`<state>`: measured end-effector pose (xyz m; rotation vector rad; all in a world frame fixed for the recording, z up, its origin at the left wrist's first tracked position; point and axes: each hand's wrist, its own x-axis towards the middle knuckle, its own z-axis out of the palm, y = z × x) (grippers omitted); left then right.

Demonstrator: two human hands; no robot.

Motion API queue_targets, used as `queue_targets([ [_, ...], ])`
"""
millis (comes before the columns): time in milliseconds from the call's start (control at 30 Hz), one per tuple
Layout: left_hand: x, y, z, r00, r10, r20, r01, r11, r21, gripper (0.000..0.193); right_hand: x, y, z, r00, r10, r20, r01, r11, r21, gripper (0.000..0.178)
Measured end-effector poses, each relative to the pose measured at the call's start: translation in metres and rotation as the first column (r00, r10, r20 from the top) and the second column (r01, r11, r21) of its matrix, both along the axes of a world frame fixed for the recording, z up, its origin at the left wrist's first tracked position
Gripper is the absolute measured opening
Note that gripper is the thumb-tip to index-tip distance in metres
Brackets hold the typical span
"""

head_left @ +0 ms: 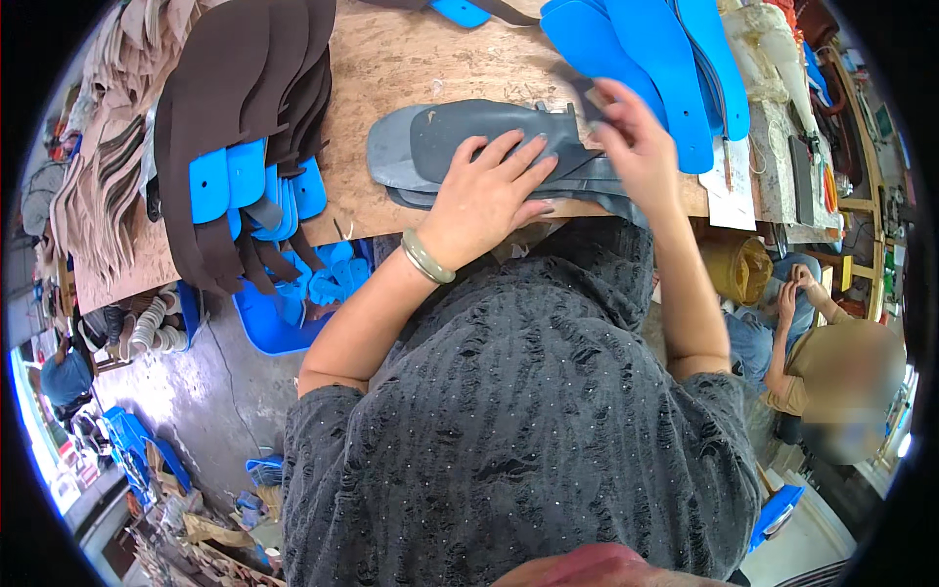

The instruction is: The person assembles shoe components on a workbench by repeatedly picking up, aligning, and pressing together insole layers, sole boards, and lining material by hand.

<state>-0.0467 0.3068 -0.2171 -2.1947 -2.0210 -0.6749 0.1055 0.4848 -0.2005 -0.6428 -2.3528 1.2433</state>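
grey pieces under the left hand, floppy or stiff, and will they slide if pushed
The grey pieces look thin, so they would probably bend when lifted. Their edges are staggered in the stack, so a push might slide the top one. Lying flat, they seem unlikely to roll.

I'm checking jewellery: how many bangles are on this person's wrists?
1 bangle, on the left wrist; the left hand rests on grey pieces. The right wrist looks bare; none seem hidden.

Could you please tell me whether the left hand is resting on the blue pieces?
No, the left hand rests on a dark grey piece.
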Motion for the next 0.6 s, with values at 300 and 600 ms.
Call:
queue_targets([
  [300, 0.009, -0.006, -0.007, 0.998, 0.056, 0.037, -0.054, 0.998, -0.034, 0.052, 0.072, -0.023, -0.015, 0.629, -0.667, -0.399, 0.324, 0.692, -0.645, 0.056],
  [600, 0.031, -0.012, 0.001, 0.969, -0.021, 0.247, -0.010, 0.992, 0.122, 0.035, 0.113, -0.004, -0.024, 0.773, -0.546, -0.324, 0.534, 0.835, -0.132, 0.023],
])
